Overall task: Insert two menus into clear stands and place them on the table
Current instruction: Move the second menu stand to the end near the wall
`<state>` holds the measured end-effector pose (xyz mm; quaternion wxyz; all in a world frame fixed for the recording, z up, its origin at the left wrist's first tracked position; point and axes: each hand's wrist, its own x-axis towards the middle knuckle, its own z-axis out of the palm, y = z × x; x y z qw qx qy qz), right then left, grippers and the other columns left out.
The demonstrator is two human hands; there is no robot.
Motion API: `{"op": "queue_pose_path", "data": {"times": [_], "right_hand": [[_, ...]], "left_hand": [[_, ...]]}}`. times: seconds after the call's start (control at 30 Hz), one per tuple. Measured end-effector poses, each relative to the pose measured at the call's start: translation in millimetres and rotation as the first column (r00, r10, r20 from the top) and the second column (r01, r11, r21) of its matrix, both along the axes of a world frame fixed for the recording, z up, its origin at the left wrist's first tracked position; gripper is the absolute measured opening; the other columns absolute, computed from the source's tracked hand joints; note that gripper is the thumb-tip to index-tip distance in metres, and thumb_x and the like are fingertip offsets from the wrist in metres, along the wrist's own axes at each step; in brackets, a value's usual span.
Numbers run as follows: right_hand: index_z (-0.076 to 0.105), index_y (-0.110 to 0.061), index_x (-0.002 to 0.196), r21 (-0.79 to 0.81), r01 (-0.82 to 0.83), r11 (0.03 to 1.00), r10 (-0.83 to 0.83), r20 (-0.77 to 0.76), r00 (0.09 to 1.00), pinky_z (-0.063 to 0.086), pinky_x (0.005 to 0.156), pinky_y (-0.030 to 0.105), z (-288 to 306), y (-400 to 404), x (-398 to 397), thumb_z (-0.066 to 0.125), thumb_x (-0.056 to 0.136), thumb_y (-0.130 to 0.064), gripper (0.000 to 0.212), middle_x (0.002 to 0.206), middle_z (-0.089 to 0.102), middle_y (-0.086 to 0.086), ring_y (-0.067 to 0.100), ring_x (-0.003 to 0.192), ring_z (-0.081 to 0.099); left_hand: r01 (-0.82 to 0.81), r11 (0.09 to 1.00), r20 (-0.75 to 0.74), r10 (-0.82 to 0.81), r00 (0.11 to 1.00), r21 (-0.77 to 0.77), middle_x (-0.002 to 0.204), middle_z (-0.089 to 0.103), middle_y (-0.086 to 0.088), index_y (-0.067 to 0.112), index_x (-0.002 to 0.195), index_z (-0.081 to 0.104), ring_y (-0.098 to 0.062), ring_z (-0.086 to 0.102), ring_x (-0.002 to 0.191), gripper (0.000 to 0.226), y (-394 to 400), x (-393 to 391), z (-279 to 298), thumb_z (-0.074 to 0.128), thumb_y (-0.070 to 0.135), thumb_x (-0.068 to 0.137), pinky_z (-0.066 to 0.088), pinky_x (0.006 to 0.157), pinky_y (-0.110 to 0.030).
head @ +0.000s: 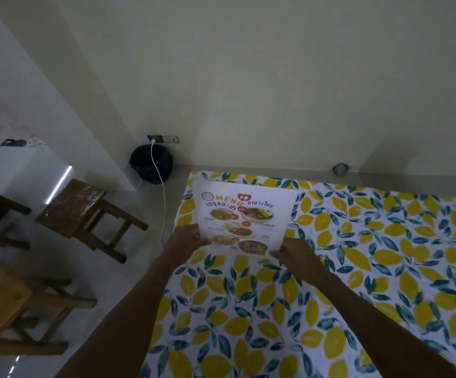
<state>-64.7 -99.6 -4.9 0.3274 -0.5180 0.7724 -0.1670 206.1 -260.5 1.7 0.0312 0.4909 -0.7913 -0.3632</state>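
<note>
Head view. My left hand [187,237] and right hand [293,255] each pinch a lower corner of the menu [244,214], holding it face up over the near-left part of the table [385,268]. Whether a clear stand already encloses the sheet I cannot tell; none shows apart from it. The sheet looks light, thin and easily bent, so I judge edge grips at both corners best. A dark bin [150,166] stands on the floor; its contents are hidden.
</note>
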Motion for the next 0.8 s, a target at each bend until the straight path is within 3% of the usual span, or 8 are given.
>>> {"op": "queue_pose_path", "data": {"times": [0.07,0.13,0.23,0.3,0.47,0.6,0.8], "right_hand": [[0.060,-0.014,0.074,-0.008,0.036,0.999,-0.036,-0.012,0.999,0.048,0.060,0.030,4,-27,4,0.067,0.088,-0.032,0.024,0.070,0.066,0.006,0.020,0.068,0.064],[0.067,-0.006,0.090,-0.021,0.071,0.997,-0.071,-0.018,0.997,0.049,0.066,0.030,7,-53,7,0.067,0.088,-0.032,0.026,0.084,0.072,0.012,0.025,0.080,0.068],[0.068,-0.005,0.104,-0.075,0.102,0.992,-0.104,-0.019,0.994,0.050,0.069,0.031,12,-94,10,0.066,0.090,-0.027,0.026,0.097,0.074,0.015,0.027,0.088,0.070],[0.067,-0.005,0.107,-0.087,0.144,0.986,-0.144,0.000,0.990,0.055,0.069,0.032,14,-119,11,0.066,0.090,-0.024,0.025,0.097,0.075,0.016,0.028,0.085,0.071],[0.063,-0.005,0.091,-0.068,0.186,0.980,-0.191,-0.083,0.978,0.038,0.066,0.029,0,-160,6,0.068,0.088,-0.030,0.026,0.088,0.070,0.017,0.032,0.086,0.065],[0.064,-0.006,0.093,-0.031,0.236,0.971,-0.238,-0.106,0.965,0.037,0.064,0.028,-14,-174,6,0.069,0.086,-0.033,0.029,0.078,0.063,0.010,0.029,0.083,0.064],[0.062,-0.009,0.109,-0.092,0.249,0.964,-0.258,-0.106,0.960,0.040,0.065,0.027,-28,-178,6,0.070,0.086,-0.028,0.031,0.095,0.073,0.014,0.032,0.087,0.066]], "left_hand": [[0.039,0.999,-0.022,-0.040,0.999,-0.026,0.088,0.068,0.001,0.014,0.102,0.072,0.003,0.061,0.066,0.026,-29,0,5,0.073,0.033,0.084,0.043,0.059,-0.014],[0.026,0.999,-0.078,-0.028,0.997,-0.018,0.089,0.070,0.003,0.017,0.105,0.073,0.011,0.061,0.065,0.025,-60,1,3,0.075,0.030,0.083,0.043,0.061,-0.008],[0.017,0.999,-0.097,-0.021,0.995,-0.041,0.099,0.075,0.005,0.026,0.111,0.072,-0.005,0.067,0.079,0.031,-109,-1,-5,0.075,0.036,0.082,0.050,0.072,-0.025],[0.032,0.999,-0.114,-0.033,0.993,-0.015,0.099,0.075,0.009,0.031,0.111,0.072,-0.002,0.067,0.080,0.032,-137,-2,-12,0.074,0.042,0.081,0.049,0.070,-0.024],[0.075,0.997,-0.176,-0.071,0.982,0.016,0.099,0.075,0.009,0.033,0.113,0.070,-0.005,0.070,0.081,0.040,-186,-9,-31,0.075,0.048,0.076,0.059,0.076,-0.035],[0.086,0.996,-0.172,-0.083,0.982,0.013,0.096,0.075,0.005,0.029,0.111,0.072,-0.006,0.068,0.077,0.036,-201,-16,-39,0.077,0.041,0.078,0.057,0.073,-0.032],[0.112,0.994,-0.145,-0.110,0.983,0.006,0.098,0.075,0.002,0.028,0.117,0.069,-0.014,0.069,0.080,0.037,-206,-20,-49,0.071,0.042,0.083,0.057,0.074,-0.035]]}}
